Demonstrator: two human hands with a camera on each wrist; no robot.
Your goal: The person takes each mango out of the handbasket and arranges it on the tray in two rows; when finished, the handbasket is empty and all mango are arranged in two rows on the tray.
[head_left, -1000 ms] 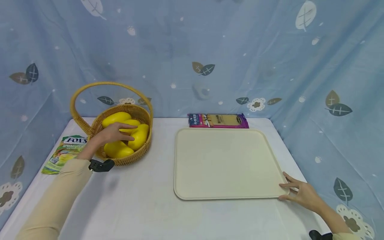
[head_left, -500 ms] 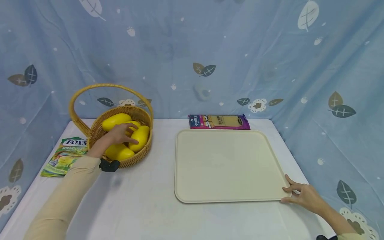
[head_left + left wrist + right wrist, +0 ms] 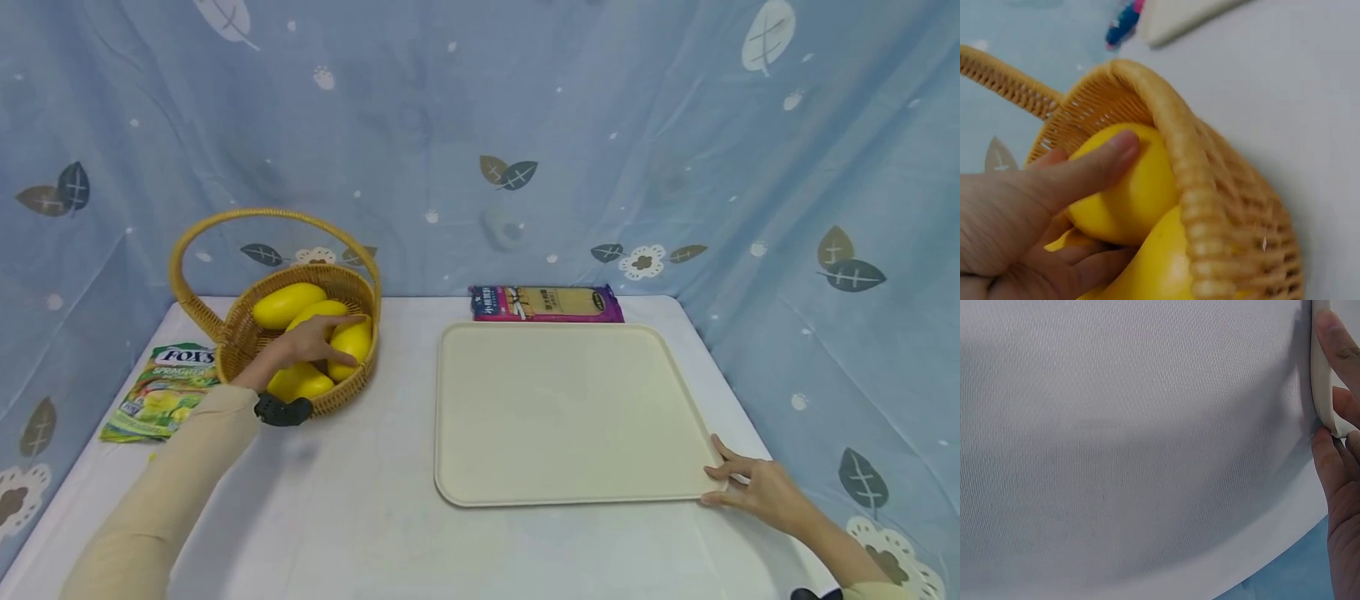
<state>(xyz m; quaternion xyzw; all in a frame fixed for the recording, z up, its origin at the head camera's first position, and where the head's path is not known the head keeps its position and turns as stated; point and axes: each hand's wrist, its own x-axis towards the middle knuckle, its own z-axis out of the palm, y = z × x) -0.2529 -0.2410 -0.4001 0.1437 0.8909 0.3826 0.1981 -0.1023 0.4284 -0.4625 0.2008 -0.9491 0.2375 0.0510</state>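
Note:
At the left, a wicker basket (image 3: pixel 238 346) with a tall handle holds several yellow mangoes. My left hand (image 3: pixel 306 342) reaches into it and grips the rightmost mango (image 3: pixel 352 348). In the left wrist view, my thumb lies over that mango (image 3: pixel 1144 190) and the fingers curl beneath it, partly hidden; another mango (image 3: pixel 1163 262) sits just below. A cream rectangular tray (image 3: pixel 555 408) lies flat on the table at the right. My right hand (image 3: pixel 765 493) holds the tray's near right corner, with fingers and thumb around its rim (image 3: pixel 1320 375) in the right wrist view.
A green Fox's candy pouch (image 3: pixel 161 392) lies left of the basket, partly behind the left sleeve. Behind the tray is a purple noodle packet (image 3: pixel 547 304). Blue patterned cloth (image 3: pixel 427 125) encloses the white table (image 3: pixel 360 517) at the back and sides.
My left hand has moved rightward inside the basket, from above the mangoes onto the rightmost one, and its fingers have spread around it. My right hand stays at the tray's corner.

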